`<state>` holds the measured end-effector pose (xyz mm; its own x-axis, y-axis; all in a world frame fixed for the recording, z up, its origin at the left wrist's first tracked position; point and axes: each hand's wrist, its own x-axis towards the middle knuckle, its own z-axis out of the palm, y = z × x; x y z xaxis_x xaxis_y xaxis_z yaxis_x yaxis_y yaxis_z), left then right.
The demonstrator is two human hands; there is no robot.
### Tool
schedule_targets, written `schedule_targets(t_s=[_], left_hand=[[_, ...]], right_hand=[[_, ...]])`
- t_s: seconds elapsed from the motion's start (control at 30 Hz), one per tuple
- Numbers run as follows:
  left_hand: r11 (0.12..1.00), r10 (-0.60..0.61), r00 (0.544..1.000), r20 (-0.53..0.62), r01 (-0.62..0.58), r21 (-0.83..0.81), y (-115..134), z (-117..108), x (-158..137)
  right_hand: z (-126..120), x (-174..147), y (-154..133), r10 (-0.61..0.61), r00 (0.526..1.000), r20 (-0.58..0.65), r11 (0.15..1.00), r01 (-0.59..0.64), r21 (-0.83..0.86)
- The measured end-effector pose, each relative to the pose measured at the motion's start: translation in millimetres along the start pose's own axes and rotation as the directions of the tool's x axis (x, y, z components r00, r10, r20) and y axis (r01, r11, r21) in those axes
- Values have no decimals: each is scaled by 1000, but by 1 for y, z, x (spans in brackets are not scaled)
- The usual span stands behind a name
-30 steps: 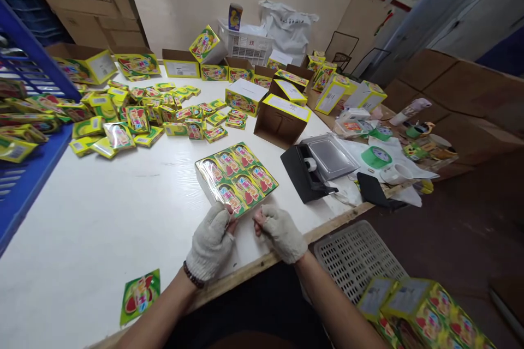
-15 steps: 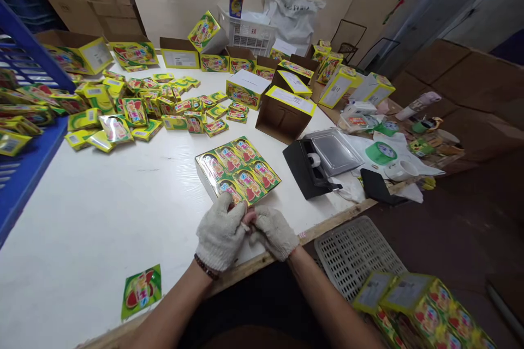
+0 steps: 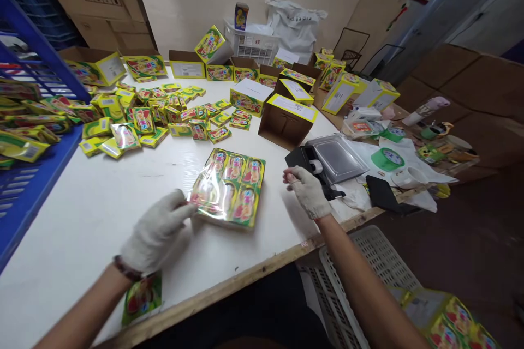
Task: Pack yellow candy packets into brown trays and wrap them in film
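A flat green-and-yellow printed box (image 3: 233,188) with a shiny top and several watermelon pictures lies on the white table. My left hand (image 3: 158,232), in a white knitted glove, has its thumb and fingers closed at the box's left corner; motion blurs the fingertips. Right of the box, my gloved right hand (image 3: 307,191) is raised in front of a black tape dispenser (image 3: 313,166). Its bare fingertips are pinched together, and anything between them is too small to make out. A green printed card (image 3: 143,300) lies partly under my left wrist.
Several small yellow packs (image 3: 143,120) lie heaped at the back left, near a blue crate (image 3: 45,174). Open yellow cartons (image 3: 286,117) line the back. A clear plastic tray (image 3: 338,158) and green tape roll (image 3: 387,158) are to the right. A pale crate (image 3: 379,262) stands below the table edge.
My hands have parted from the box's near edge: the left went to its left corner, the right towards the tape dispenser. The box has turned on the table.
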<state>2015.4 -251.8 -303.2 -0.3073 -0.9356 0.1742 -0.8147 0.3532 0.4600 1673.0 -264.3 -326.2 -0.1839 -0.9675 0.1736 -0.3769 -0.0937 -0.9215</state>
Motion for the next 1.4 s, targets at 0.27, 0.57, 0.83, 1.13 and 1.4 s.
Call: schedule_targets(t_s=[0.27,0.57,0.83,1.13,1.4], left_hand=[[905,385,918,-98,-355,234,41,2,-27],[851,332,924,-193,-204,485,102,71,-9],[837,345,916,-205,-202,508,114,84,6],[798,397,896,-201,-228,558,109,94,4],[897,370,911,-182,-299,326,114,78,-19]], right_hand=[[71,4,15,-114,922,371,853,-100,512],[82,-28,31,-64,946,319,819,-133,559],[73,-26,26,-49,943,328,949,-59,310],[108,36,-9,10,930,367,993,-54,108],[98,-14,35,85,945,315,871,-224,437]])
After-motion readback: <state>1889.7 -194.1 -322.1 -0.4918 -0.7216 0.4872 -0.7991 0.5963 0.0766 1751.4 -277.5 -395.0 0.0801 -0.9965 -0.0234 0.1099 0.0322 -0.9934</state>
